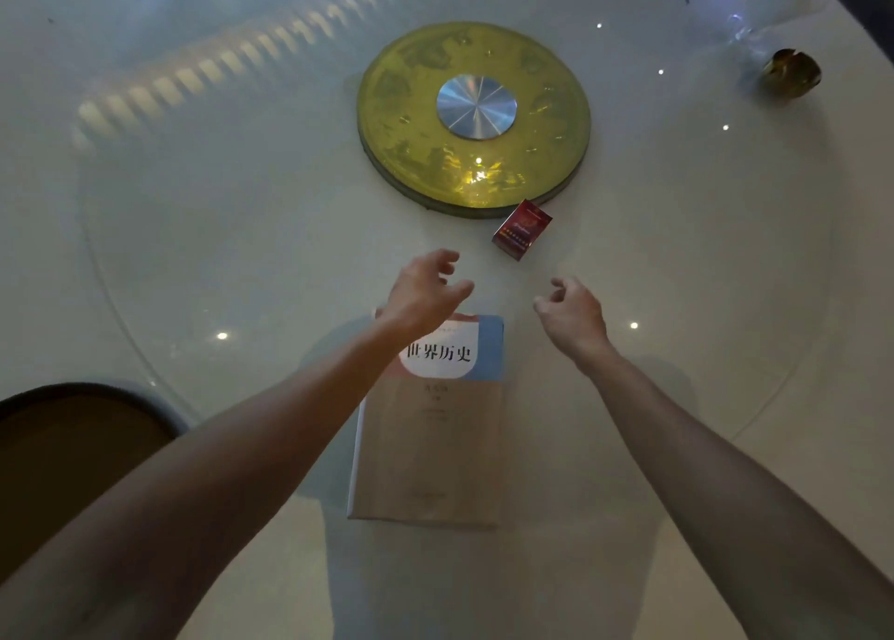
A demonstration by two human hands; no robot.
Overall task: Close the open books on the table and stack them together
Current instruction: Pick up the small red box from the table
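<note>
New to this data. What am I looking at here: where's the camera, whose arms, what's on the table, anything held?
There is no machine: a person works with bare hands. The single picture comes from a wide-angle camera on their head, looking forward and down, so both forearms reach in from the bottom edge.

The left hand hovers over the far end of a closed book; the right hand hangs to the book's right over the table. Both hands are open with loosely curled fingers and hold nothing.

The table is pale and glossy, reflecting lights. The book lies cover up near the person; whether it is one book or a stack is hard to tell. Beyond it a small red box sits beside a round yellow disc with a silver centre. A small gold object is far right, and a dark round thing lies at the left edge.
</note>
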